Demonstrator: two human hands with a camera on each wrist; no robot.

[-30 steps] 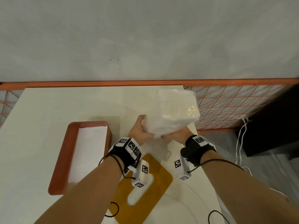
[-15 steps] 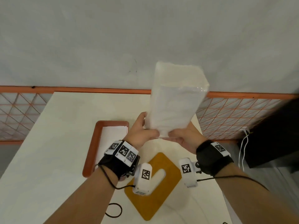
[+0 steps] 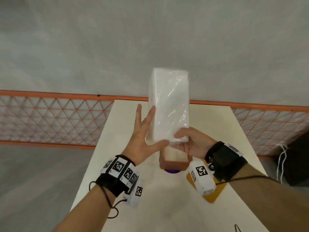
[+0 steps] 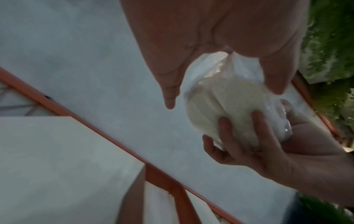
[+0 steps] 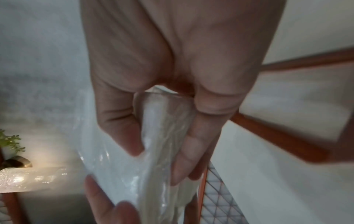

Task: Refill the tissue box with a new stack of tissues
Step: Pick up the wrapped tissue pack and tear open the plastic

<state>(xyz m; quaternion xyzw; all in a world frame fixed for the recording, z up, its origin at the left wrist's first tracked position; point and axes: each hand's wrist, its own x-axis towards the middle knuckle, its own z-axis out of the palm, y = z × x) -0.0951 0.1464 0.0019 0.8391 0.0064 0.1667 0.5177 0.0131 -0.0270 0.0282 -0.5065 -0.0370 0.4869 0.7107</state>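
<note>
A plastic-wrapped stack of white tissues (image 3: 169,106) stands upright in the air above the table. My right hand (image 3: 189,143) grips its lower end, thumb in front and fingers behind, as the right wrist view shows on the pack (image 5: 153,151). My left hand (image 3: 143,131) is spread flat against the pack's left side, fingers straight and thumb touching near the bottom. The left wrist view shows the pack's end (image 4: 229,106) held by the right hand (image 4: 268,151). The orange-brown tissue box (image 3: 173,162) sits on the table right below the pack, mostly hidden by it.
The cream table (image 3: 209,118) is narrow, with edges close on both sides. A yellow wooden lid (image 3: 215,193) lies under my right wrist. Something purple (image 3: 171,171) peeks out below the box. An orange mesh fence (image 3: 50,118) runs behind, and white cables (image 3: 280,158) hang at the right.
The pack has been tipped upright and raised. My left hand has released its grip and now lies flat with straight fingers against the pack's side. The right hand keeps hold of the bottom end.
</note>
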